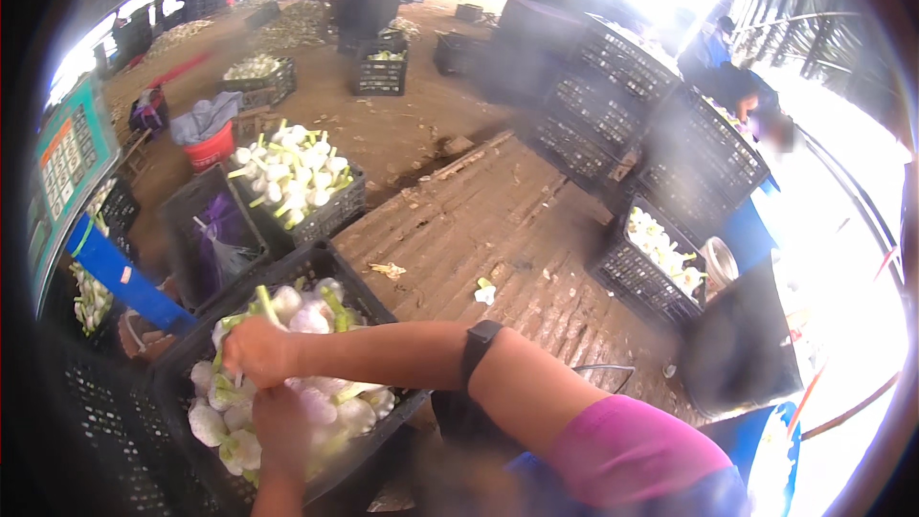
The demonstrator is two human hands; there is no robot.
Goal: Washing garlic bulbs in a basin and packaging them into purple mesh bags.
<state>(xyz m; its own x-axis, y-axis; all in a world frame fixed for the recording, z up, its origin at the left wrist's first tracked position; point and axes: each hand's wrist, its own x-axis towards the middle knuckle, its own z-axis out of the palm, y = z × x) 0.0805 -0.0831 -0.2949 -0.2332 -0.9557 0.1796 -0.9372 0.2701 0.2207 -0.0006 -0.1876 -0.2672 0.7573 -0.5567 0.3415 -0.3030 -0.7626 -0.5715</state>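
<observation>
Fingers (233, 349) of the bare right hand (263, 352) are resting curled over white, round garlic bulbs (209, 423), touching the bare left hand (279, 414); what either is pinching, I cannot tell. Bulbs are filling a black plastic crate (364, 285) at lower left, apparently with many remaining. Its walls are hemming both hands; brown floor (459, 220) is leaving room near the frame's centre.

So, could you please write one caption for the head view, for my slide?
Left hand and right hand close together over garlic bulbs in a black crate, with another filled crate beyond.
</observation>
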